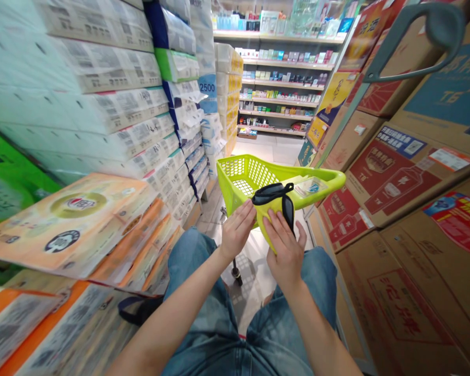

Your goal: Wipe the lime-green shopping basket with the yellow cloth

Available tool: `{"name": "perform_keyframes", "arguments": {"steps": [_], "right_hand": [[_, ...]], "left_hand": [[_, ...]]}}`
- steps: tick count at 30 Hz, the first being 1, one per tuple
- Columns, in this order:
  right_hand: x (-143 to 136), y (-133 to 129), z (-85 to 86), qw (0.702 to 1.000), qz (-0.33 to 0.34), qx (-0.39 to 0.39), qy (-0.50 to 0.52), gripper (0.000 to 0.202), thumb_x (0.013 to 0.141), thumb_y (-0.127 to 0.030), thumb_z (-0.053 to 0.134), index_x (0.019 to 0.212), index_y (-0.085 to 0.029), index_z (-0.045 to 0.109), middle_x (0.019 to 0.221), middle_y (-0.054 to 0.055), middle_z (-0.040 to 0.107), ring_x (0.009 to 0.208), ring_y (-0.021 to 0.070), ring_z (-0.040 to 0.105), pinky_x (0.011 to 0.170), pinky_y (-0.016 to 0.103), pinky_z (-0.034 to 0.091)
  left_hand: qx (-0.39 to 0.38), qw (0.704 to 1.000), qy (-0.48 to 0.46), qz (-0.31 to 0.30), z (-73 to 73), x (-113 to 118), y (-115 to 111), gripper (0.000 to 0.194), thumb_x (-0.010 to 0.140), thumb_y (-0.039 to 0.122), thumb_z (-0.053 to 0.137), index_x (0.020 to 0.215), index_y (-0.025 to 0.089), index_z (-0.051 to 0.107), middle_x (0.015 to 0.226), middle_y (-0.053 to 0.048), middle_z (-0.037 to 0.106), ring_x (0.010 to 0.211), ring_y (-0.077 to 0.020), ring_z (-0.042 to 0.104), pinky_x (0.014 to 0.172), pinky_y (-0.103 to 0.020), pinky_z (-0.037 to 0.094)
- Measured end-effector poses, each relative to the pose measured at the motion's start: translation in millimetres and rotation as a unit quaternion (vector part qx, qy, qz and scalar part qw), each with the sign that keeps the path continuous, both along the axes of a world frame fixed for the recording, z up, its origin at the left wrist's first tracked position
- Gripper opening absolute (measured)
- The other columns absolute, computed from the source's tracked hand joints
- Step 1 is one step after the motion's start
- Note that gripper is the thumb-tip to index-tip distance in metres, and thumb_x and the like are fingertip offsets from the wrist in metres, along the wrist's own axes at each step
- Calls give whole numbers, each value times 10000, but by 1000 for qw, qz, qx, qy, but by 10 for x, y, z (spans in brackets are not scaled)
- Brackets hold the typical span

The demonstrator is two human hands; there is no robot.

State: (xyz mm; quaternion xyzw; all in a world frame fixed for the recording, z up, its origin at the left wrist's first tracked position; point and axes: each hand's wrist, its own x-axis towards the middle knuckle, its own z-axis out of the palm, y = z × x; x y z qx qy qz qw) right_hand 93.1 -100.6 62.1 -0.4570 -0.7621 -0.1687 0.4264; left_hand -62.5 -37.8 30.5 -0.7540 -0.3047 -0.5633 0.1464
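A soft yellow pouch (264, 213) with black trim, a dark lining and a small loop is held in front of my knees. Its dark opening points up and away from me. My left hand (238, 230) grips the pouch's left edge with the fingers close together. On the near face lie the fingers of my right hand (285, 255), with the thumb side toward the right edge. Just beyond the pouch stands a lime-green shopping cart (235, 183), its long handle reaching to the right. Whatever the pouch may contain is hidden.
Wrapped paper packs (129, 109) are stacked high on the left, with orange packs (82, 224) nearer me. Cardboard cartons (407, 172) wall the right side, below a grey handle (411, 42). Shelves (285, 62) of small boxed goods stand at the aisle's far end.
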Motion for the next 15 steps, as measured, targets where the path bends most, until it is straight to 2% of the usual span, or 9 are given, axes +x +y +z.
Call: {"name": "perform_keyframes", "arguments": {"steps": [4,7,12,15], "right_hand": [[356,196,65,996,-70,-1,46,723,765,-2,415,1424,-281,521,1432,70,615,1373,192,533,1207,454,221],[388,215,118,992,-110,-14,57,748,758,-2,414,1447,-281,498,1468,76,579,1400,206,504,1204,473,218],[-7,-29,106,999,-36,-35,4,725,787,-1,401,1469,-239,462,1473,91,573,1405,168,494,1221,402,186],[-25,-67,79,999,-5,-29,-15,696,798,1,398,1440,-249,494,1438,78,609,1386,158,514,1229,397,166]], "left_hand": [[3,1000,8,-3,34,3,-8,560,992,110,521,1528,180,374,1422,-166,589,1381,-228,511,1117,-421,497],[0,1000,2,-4,29,40,-9,551,1002,127,512,1530,192,369,1440,-159,572,1384,-225,507,1114,-424,497],[-10,1000,-9,-2,-19,55,3,553,994,107,512,1524,196,382,1433,-155,581,1397,-235,489,1113,-425,501],[-8,1000,-6,-1,-19,26,3,572,982,88,524,1525,196,383,1427,-153,587,1413,-241,467,1112,-418,504]]}}
